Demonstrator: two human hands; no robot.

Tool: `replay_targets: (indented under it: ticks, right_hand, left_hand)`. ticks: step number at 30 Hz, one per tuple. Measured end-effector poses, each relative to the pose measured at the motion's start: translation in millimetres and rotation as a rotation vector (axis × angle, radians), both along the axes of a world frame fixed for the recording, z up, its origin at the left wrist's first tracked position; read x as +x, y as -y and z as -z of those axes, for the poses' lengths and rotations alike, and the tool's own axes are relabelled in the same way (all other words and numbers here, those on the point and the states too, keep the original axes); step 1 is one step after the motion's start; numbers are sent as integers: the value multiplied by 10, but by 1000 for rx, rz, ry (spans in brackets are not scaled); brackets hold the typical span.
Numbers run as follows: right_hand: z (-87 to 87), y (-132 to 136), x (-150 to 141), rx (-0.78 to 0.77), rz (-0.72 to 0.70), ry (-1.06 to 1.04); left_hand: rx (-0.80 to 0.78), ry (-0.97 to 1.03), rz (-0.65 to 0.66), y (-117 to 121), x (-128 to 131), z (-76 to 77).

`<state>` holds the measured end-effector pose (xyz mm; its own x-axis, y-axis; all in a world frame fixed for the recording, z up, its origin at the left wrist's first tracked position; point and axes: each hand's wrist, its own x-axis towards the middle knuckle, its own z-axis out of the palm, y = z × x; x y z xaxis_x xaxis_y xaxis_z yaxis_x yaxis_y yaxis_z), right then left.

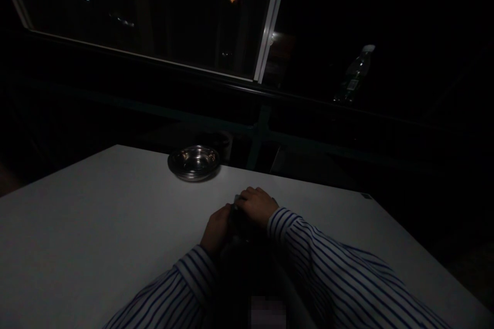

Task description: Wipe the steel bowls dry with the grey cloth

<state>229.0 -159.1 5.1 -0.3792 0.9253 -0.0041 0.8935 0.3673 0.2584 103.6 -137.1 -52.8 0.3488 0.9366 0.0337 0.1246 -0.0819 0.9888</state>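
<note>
My left hand [216, 230] curls around the near left side of a dark object [238, 223] on the white table [127, 221]. My right hand [257, 205] lies over the top of the same object, its fingers bent and closed on it. The object is black with a faint shine, and the poor light hides its kind and full outline. Both my sleeves are striped white and blue. Beyond my hands, near the far table edge, stands a stack of shiny metal bowls [193, 163], apart from either hand.
A clear plastic bottle [355, 74] with a white cap stands tilted in view behind the table, at the right. A window frame [266, 25] rises at the back. A dark rail runs below it. At the far left edge shows a blurred skin-toned patch.
</note>
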Motion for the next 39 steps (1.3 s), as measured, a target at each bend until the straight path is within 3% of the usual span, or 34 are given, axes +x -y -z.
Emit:
replay_targets:
  ticks: [4,8,15,19,23,28,34,39]
  right_hand:
    - [5,44,-41,-32,-58,-43]
    - [6,30,-32,-21,-26,-72]
    - [6,84,-60,-73,-80,-77]
    - [-21,104,-73,-70,-66,-81]
    - [-68,141,-96,-154,-163,-51]
    - [-71,154,-87,-127,-85,-72]
    - [-28,187,-62,-226,-215,-36]
    - [-80,208,-98,-179,-192,-54]
  left_hand:
    - [-111,34,-6,-40,13,101]
    - [-164,63,7,-65,8,159]
    - [-103,14,-21,-33,-14,87]
    - [-163,-5,-9,-10,-13,63]
    - [-111,51,18,3,-27,32]
    - [-138,-30,-15,-2,-30,23]
    - [-134,65,12,-1,-30,28]
    - [-132,69,-24,2,-34,18]
